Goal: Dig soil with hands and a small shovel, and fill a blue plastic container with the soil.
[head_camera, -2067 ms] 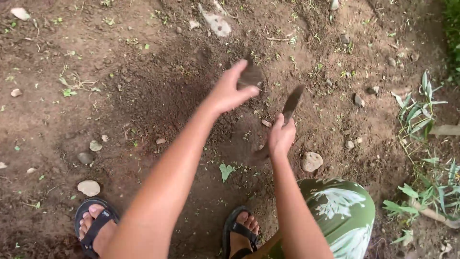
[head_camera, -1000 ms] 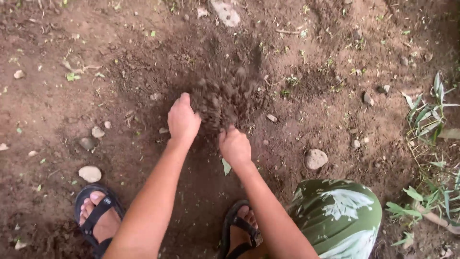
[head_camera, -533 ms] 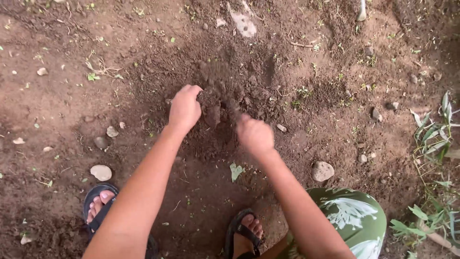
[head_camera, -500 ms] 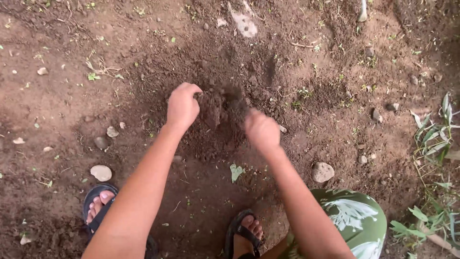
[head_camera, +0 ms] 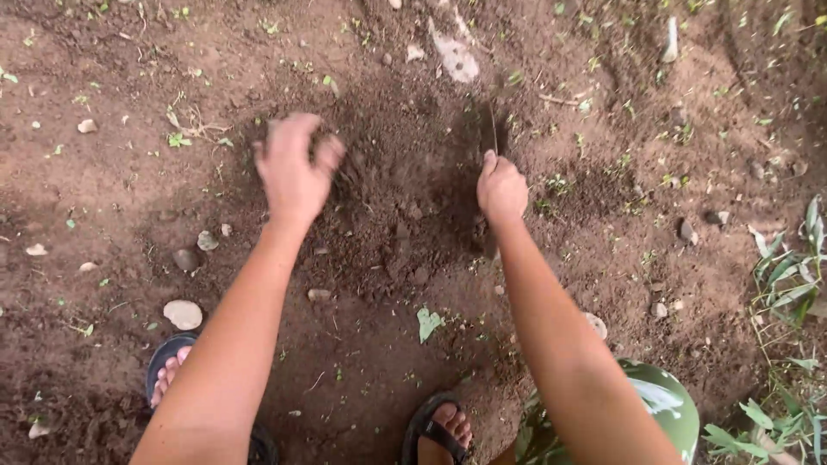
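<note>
Bare brown soil ground (head_camera: 103, 198), darker loosened patch (head_camera: 405, 215) between left hand (head_camera: 293, 172) and right hand (head_camera: 502, 188). Pale flat stone (head_camera: 455, 58) beyond right hand. Round stone (head_camera: 183, 313) near side of left hand, small pebbles (head_camera: 196, 250) beside. Green leaf (head_camera: 428, 322) on soil nearer than both hands. Grass blades (head_camera: 788, 275) far right of right hand.

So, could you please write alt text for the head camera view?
Seen from above, a person's left hand hovers open over dark loosened soil while the right hand grips a thin blade edge-on. Sandalled feet and scattered stones lie below.
</note>
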